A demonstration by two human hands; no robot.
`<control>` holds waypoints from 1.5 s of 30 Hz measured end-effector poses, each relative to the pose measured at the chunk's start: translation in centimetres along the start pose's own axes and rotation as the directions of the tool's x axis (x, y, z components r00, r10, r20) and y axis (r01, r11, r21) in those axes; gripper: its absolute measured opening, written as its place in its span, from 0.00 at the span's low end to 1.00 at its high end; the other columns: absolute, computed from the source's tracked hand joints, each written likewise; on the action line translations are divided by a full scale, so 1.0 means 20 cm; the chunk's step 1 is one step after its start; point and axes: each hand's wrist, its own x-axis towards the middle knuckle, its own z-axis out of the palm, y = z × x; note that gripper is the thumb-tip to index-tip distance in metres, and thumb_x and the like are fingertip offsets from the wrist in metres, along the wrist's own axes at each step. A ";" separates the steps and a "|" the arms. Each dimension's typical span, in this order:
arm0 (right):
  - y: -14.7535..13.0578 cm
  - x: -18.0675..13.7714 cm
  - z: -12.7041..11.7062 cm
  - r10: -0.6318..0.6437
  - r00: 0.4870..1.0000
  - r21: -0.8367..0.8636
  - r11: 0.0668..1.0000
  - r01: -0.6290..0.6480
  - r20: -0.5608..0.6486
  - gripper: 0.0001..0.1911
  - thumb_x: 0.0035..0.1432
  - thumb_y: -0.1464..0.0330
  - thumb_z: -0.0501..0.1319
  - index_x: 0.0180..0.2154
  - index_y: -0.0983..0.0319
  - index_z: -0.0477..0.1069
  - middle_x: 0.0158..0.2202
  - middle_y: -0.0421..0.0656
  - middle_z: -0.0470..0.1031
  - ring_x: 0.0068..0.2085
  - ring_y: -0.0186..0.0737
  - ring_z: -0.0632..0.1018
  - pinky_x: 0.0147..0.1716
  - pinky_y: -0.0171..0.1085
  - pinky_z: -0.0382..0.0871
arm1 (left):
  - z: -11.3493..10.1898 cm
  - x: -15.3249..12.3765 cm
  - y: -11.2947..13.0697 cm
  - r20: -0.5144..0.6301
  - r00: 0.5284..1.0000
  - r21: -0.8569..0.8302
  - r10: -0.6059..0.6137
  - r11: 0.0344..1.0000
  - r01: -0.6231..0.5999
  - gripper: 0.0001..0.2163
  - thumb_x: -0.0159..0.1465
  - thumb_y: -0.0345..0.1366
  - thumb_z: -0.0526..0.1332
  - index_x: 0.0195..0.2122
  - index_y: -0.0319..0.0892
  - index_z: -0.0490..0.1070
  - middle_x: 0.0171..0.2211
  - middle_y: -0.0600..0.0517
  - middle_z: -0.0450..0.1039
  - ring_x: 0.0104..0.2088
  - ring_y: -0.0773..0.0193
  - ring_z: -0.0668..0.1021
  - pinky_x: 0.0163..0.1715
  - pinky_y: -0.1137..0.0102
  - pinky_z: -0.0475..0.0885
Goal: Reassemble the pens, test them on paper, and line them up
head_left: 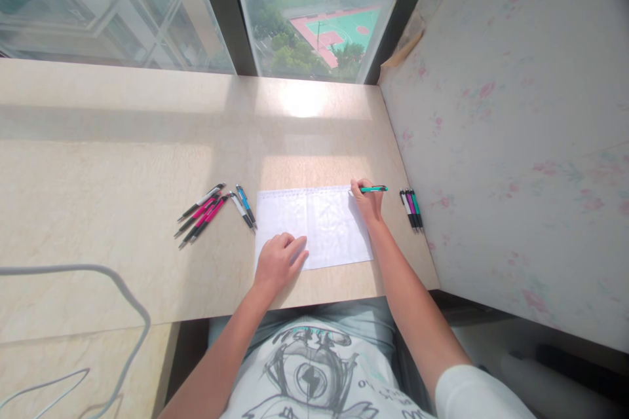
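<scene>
A white sheet of paper (324, 226) lies on the beige desk (122, 163) in front of me, with a line of writing along its top edge. My right hand (366, 200) is closed around a teal pen (374, 189), whose tip rests at the sheet's top right corner. My left hand (279, 260) lies on the sheet's lower left corner with its fingers curled loosely, pressing the paper down and holding nothing.
Several pens (204, 209), pink, black and silver, lie scattered left of the paper, with two blue ones (244, 206) beside them. Three more pens (411, 209) lie at the desk's right edge by a flowered wall (515, 131). A white cable (98, 272) loops at the left. Windows (314, 23) stand behind.
</scene>
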 end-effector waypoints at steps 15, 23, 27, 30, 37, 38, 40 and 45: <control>0.01 0.01 0.00 0.044 0.998 -0.047 0.998 -0.047 -0.050 0.18 0.60 0.59 0.54 0.22 0.61 0.63 0.18 0.34 0.61 0.23 0.31 0.64 0.28 0.32 0.56 | 0.00 0.00 0.00 0.028 1.000 0.033 0.002 0.999 -0.003 0.12 0.67 0.41 0.54 0.47 0.46 0.73 0.34 0.49 0.69 0.35 0.59 0.71 0.35 0.65 0.64; 0.01 0.01 0.00 0.051 0.998 -0.088 0.995 -0.055 -0.044 0.17 0.60 0.61 0.53 0.21 0.60 0.60 0.18 0.34 0.58 0.23 0.31 0.63 0.27 0.33 0.55 | 0.01 0.00 0.00 0.029 1.000 0.034 -0.005 0.999 0.004 0.12 0.66 0.41 0.55 0.47 0.47 0.72 0.34 0.50 0.69 0.35 0.59 0.71 0.36 0.65 0.64; 0.02 0.01 0.00 0.064 0.995 -0.031 0.997 -0.066 -0.076 0.17 0.60 0.61 0.54 0.20 0.60 0.59 0.18 0.33 0.57 0.23 0.31 0.62 0.27 0.33 0.54 | 0.01 0.00 0.00 0.023 1.000 0.034 -0.004 0.999 0.003 0.12 0.66 0.41 0.55 0.47 0.47 0.72 0.34 0.50 0.69 0.35 0.59 0.71 0.36 0.65 0.64; 0.02 0.00 0.00 0.177 0.974 0.156 0.976 -0.154 -0.142 0.19 0.60 0.58 0.55 0.21 0.60 0.61 0.17 0.33 0.58 0.22 0.31 0.62 0.25 0.32 0.55 | 0.00 0.00 0.00 0.017 1.000 0.026 -0.003 1.000 0.002 0.11 0.66 0.41 0.55 0.46 0.47 0.73 0.34 0.50 0.69 0.35 0.60 0.71 0.36 0.65 0.64; 0.01 -0.06 -0.06 0.415 0.901 0.600 0.755 -0.264 -0.127 0.25 0.60 0.50 0.51 0.22 0.62 0.67 0.20 0.36 0.63 0.23 0.30 0.65 0.23 0.31 0.58 | 0.00 0.00 0.01 0.011 1.000 0.019 -0.009 1.000 0.009 0.11 0.66 0.39 0.54 0.46 0.46 0.73 0.33 0.50 0.69 0.35 0.59 0.71 0.36 0.65 0.64; 0.01 -0.08 -0.08 0.438 0.893 0.653 0.708 -0.270 -0.106 0.23 0.59 0.51 0.54 0.23 0.62 0.68 0.20 0.36 0.63 0.23 0.30 0.65 0.23 0.30 0.57 | 0.00 0.00 0.01 0.011 1.000 0.021 -0.011 1.000 0.011 0.11 0.66 0.39 0.54 0.46 0.46 0.73 0.33 0.50 0.69 0.35 0.59 0.71 0.36 0.64 0.64; -0.02 -0.13 -0.12 0.475 0.880 0.745 0.591 -0.309 -0.013 0.17 0.56 0.54 0.60 0.30 0.62 0.71 0.19 0.33 0.59 0.21 0.28 0.63 0.21 0.29 0.55 | 0.00 -0.01 0.01 0.012 1.000 0.020 -0.010 1.000 0.010 0.11 0.67 0.40 0.54 0.46 0.46 0.72 0.33 0.50 0.69 0.35 0.59 0.72 0.36 0.64 0.65; -0.17 -0.28 -0.17 0.432 0.873 0.824 0.392 -0.409 0.227 0.20 0.55 0.57 0.64 0.46 0.58 0.67 0.18 0.29 0.56 0.18 0.27 0.58 0.18 0.28 0.53 | 0.00 -0.01 0.00 0.013 1.000 0.005 0.003 1.000 -0.004 0.12 0.67 0.41 0.54 0.46 0.45 0.71 0.34 0.49 0.69 0.36 0.59 0.72 0.37 0.64 0.65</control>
